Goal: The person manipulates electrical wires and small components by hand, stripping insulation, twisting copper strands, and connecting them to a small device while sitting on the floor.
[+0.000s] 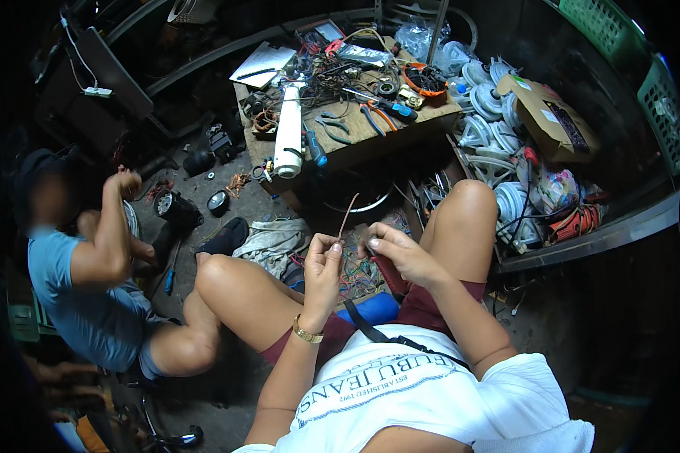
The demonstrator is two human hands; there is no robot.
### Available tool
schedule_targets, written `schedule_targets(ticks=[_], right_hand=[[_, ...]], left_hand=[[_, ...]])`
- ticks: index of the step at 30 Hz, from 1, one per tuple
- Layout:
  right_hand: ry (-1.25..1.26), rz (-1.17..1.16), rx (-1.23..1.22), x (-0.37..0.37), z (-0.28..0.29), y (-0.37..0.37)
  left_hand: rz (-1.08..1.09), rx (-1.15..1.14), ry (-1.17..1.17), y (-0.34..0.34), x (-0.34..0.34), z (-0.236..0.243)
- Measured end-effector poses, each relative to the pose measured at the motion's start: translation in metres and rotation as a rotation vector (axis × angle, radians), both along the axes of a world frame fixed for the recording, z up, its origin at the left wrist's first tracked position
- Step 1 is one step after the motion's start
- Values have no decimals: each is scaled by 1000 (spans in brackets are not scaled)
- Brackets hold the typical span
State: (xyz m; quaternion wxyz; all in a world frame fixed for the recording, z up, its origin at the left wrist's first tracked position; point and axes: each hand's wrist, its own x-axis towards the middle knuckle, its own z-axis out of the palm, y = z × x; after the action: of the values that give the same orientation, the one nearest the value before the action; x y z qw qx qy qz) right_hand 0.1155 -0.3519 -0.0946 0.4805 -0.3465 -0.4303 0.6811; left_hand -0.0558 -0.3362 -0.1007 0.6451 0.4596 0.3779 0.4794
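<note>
My left hand (323, 260) is closed, pinching a thin reddish wire (348, 212) between thumb and fingertips. The wire's free end sticks up and leans to the right. Close by on the right, my right hand (400, 253) is wrapped round red-handled pliers (390, 276). Their handles point down toward my lap, and the fingers mostly hide the jaws. A small gap separates the two hands, both held above my lap between my knees. Below them, a tangle of coloured wires (361, 278) lies on the floor, beside a blue rounded object (374, 308).
Ahead stands a wooden workbench (340, 162) with pliers, screwdrivers, cables and a white cylindrical housing (289, 132). White plastic fan parts (487, 136) and an opened cardboard box (548, 121) fill the right side. A co-worker (91, 264) sits at the left, near motor parts (175, 208) and a cloth (272, 245).
</note>
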Motion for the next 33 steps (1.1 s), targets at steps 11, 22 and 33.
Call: schedule_targets(ticks=[11,22,33], right_hand=[[-96,93,-56,-14,36,-2],[-33,78,-72,-13,37,-8],[-63,-8,-66,-13,42,-8]], left_hand=[[-65,165,150,-12,-4,19],[45,422,502,-20,-10,40],[89,417,435,-31,-15,31]])
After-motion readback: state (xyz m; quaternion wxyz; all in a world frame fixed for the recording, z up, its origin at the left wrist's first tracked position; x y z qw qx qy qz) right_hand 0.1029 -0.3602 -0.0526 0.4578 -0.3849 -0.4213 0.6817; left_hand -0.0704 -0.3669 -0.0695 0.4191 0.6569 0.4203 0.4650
